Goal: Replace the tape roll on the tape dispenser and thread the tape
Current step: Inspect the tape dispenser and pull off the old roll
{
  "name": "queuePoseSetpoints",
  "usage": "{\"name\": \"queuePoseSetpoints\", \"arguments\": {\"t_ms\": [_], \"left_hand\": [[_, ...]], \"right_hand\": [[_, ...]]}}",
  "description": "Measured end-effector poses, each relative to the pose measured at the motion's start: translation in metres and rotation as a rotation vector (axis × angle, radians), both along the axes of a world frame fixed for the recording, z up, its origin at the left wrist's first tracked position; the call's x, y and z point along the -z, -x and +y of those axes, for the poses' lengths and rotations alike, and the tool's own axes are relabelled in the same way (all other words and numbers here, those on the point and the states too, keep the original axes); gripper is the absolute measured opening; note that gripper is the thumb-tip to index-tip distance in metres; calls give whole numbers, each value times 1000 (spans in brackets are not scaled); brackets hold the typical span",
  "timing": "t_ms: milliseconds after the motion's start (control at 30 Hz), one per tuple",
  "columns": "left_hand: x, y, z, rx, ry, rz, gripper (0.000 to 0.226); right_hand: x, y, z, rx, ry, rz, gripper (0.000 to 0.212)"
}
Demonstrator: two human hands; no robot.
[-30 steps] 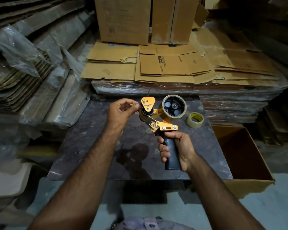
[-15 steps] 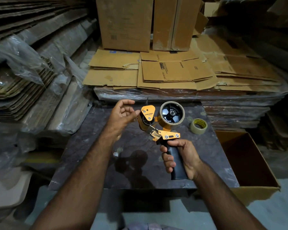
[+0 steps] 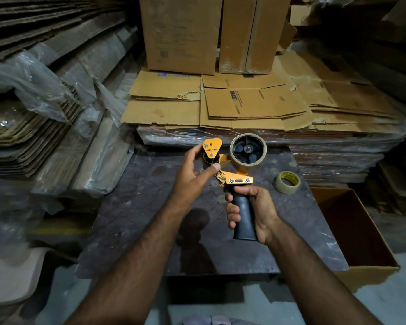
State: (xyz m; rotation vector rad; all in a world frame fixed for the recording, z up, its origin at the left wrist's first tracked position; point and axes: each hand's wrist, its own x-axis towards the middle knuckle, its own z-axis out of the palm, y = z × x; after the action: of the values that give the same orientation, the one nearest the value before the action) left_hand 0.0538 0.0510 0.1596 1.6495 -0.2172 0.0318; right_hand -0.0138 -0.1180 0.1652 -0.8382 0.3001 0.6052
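Observation:
My right hand [image 3: 253, 208] grips the black handle of the orange tape dispenser [image 3: 236, 180] and holds it upright above the dark table [image 3: 150, 207]. A brown tape roll [image 3: 248, 150] sits on the dispenser's black hub. My left hand [image 3: 193, 171] is at the dispenser's front roller under the orange side plate, its fingers behind the roller and its thumb tip by the toothed blade. I cannot make out a tape end between the fingers. A second, thinner tape roll [image 3: 287, 182] lies flat on the table to the right.
An open cardboard box [image 3: 352, 231] stands at the table's right edge. Flattened cartons [image 3: 244, 104] are stacked behind the table, with upright boxes [image 3: 181, 34] on top. Plastic-wrapped cardboard piles [image 3: 45, 109] fill the left side.
My left hand, open and just left of the front roller half a second ago, has closed in around the roller, thumb now by the blade. The dispenser stays in my right hand.

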Motion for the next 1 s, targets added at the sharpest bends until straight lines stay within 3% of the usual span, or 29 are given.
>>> {"name": "queuePoseSetpoints", "arguments": {"t_ms": [100,367,533,733,867,1000], "left_hand": [[-2,-3,1,-38,33,-17,63],[-4,-4,8,-79,262,154,58],[7,0,27,58,176,139,77],[22,-6,46,228,67,145,86],[12,-10,52,254,77,151,87],[4,-23,62,137,57,139,69]], "right_hand": [[-1,-4,10,13,-13,6,24],[3,-8,38,33,15,24,24],[7,-5,46,50,-13,44,22],[8,0,52,86,-5,51,21],[7,1,56,102,-11,37,21],[11,6,58,115,31,43,23]]}}
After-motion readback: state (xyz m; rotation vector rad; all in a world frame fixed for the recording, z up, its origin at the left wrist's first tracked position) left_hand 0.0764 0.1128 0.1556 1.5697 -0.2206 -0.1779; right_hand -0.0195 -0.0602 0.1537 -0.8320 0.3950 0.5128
